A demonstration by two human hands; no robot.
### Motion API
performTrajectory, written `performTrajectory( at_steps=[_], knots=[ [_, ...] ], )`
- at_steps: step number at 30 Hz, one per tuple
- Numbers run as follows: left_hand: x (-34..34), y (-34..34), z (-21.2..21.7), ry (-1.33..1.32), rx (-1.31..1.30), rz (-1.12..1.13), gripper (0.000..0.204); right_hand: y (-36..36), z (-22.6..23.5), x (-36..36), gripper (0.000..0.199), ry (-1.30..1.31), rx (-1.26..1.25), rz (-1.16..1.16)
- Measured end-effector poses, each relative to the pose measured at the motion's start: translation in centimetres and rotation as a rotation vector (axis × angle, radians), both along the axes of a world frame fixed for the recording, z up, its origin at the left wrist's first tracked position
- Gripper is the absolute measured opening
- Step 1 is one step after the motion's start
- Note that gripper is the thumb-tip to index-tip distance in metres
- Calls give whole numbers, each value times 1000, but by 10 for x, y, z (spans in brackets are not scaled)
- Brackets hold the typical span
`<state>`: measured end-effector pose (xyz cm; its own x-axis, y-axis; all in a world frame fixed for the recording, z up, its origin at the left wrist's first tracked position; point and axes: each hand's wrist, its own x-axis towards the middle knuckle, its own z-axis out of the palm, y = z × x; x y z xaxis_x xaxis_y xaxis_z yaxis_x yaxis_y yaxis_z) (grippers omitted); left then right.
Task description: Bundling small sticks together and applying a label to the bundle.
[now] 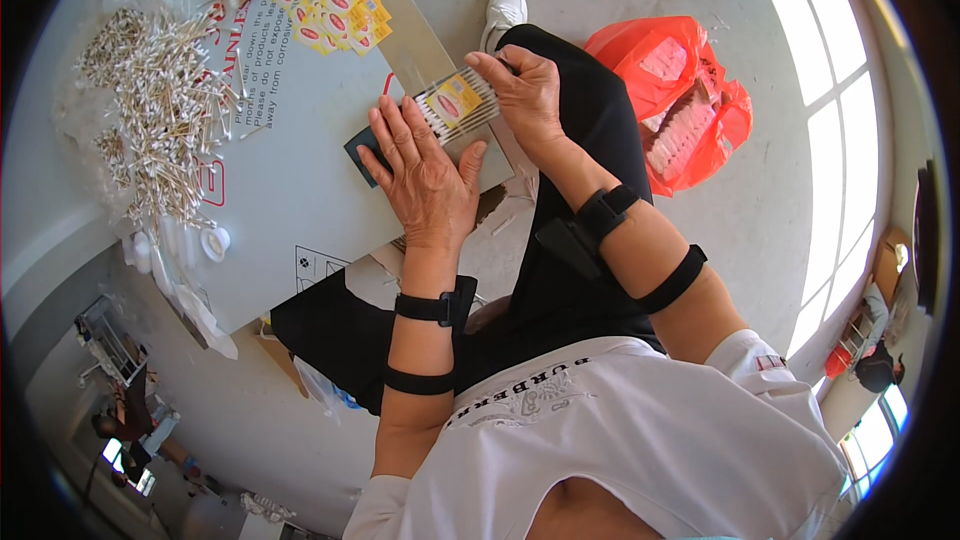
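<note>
Holding 1 carded swab bundle (455, 102) in right fingers (525, 62), laying left fingers (402, 132) straight against its end, apparently leaving loose swabs (165, 105) unbundled, upper left.

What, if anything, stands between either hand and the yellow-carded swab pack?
Nothing visible: the left hand is at the left end of the swab pack, the right hand at its right end. A dark block shows left of the pack, not between.
</note>
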<state>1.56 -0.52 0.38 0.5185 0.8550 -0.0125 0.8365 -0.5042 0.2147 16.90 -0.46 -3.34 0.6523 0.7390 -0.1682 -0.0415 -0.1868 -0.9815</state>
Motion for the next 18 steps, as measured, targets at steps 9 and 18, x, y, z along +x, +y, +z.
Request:
performTrajectory(
  at_steps=[9, 18],
  knots=[
    [0, 0, 1, 27, 12, 3, 93, -5, 5, -1, 23, 485, 130, 21],
    [-1, 0, 0, 4, 17, 11, 93, -6, 6, -7, 18, 347, 140, -31]
  ],
)
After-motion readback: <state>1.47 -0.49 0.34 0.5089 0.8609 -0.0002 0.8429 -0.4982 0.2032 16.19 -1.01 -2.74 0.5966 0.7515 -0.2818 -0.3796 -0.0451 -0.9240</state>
